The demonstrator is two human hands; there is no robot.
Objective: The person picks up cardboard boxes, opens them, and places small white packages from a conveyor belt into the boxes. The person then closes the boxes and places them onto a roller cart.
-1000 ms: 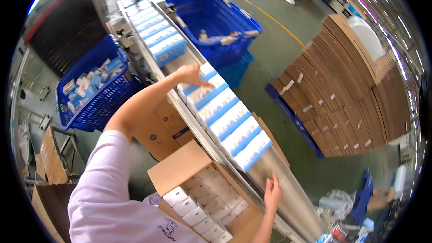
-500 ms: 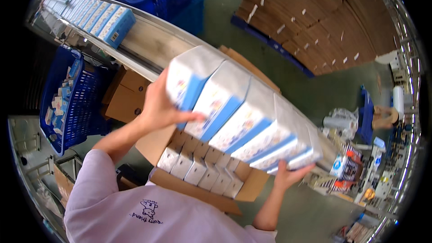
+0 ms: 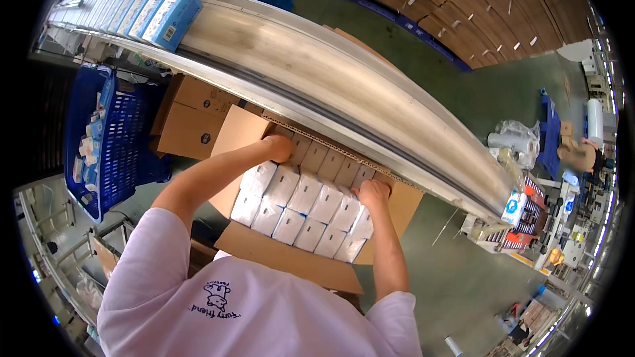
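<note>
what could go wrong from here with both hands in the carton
The white-topped packs sit tight together, so pressure from the left hand or right hand might dent one. If the conveyor runs, the blue-sided packs on it could bunch up while both hands are occupied.

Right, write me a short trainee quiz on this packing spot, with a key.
1. True or false: the left hand and right hand both reach into the open carton, at opposite ends of the white packs.

2. Multiple choice: what lies in the blue basket on the left?
A) rolls of film
B) blue-and-white packs
C) metal tools

3. Fill in the blank: the stacked cardboard beyond the conveyor sits on a ____ pallet.

Key: 1. True; 2. B; 3. blue.
</note>
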